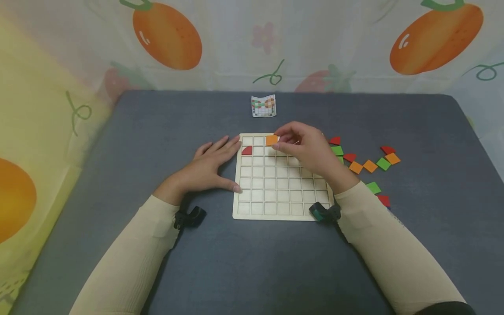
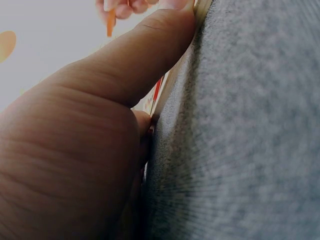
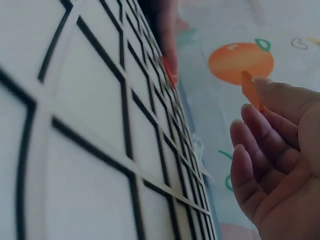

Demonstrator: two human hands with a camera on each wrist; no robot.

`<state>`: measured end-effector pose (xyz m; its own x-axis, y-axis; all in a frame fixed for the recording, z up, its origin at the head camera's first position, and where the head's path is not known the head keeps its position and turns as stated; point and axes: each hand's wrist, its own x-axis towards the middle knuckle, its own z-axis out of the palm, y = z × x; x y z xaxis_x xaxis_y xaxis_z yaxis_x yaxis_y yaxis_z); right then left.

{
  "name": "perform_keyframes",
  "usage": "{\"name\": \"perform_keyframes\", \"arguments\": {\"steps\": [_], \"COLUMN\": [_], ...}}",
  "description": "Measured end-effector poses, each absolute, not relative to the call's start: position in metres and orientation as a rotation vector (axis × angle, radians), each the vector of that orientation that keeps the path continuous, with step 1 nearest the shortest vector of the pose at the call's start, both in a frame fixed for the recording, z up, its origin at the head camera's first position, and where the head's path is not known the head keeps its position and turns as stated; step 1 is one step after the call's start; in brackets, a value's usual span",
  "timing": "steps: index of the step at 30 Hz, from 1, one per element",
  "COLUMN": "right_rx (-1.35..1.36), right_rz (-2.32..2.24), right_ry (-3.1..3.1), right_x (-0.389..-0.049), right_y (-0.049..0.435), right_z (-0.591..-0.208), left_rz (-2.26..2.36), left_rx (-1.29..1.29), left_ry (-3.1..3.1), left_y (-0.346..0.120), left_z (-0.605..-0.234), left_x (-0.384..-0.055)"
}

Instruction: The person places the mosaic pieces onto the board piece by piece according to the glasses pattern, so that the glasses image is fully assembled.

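Observation:
A pale wooden grid board (image 1: 270,208) lies on the grey table. My right hand (image 1: 311,146) pinches an orange square tile (image 1: 271,140) between thumb and fingers over the board's far row. In the right wrist view the same orange tile (image 3: 252,91) is seen nearly edge-on, raised off the grid. My left hand (image 1: 206,168) rests at the board's left edge, fingers spread, thumb and fingertips touching the frame. A red quarter-round tile (image 1: 246,151) sits in a left-column cell of the second row. My right hand and wrist hide part of the board's right side.
Loose tiles lie right of the board: orange squares (image 1: 370,166), green squares (image 1: 383,164) and red pieces (image 1: 387,150), several in all. Behind the board is a small printed pattern card (image 1: 264,106). A fruit-print curtain (image 1: 236,43) hangs behind the table (image 1: 244,271).

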<state>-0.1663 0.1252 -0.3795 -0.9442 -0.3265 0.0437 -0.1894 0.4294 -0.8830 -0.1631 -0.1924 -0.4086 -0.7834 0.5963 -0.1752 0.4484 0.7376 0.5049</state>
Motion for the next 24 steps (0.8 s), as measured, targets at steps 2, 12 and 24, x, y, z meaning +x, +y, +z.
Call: {"name": "perform_keyframes", "arguments": {"steps": [2,12,24], "right_rx": [-0.442,-0.433,-0.500], "right_rz": [-1.512,-1.380,-1.237], "right_ry": [2.544,2.541,2.673], "right_x": [-0.169,-0.176,-0.172], "right_y": [0.119,0.089,0.082], "right_z": [-0.382,-0.392,-0.406], "left_rz": [0.638,0.641,0.648], "left_rx": [0.811,0.805,0.796], "left_ry": [2.613,2.614,2.623], "left_y": [-0.194,-0.198,-0.197], "left_z": [-0.409,-0.408,-0.409], "left_x": [-0.163,-0.161,-0.161]}}
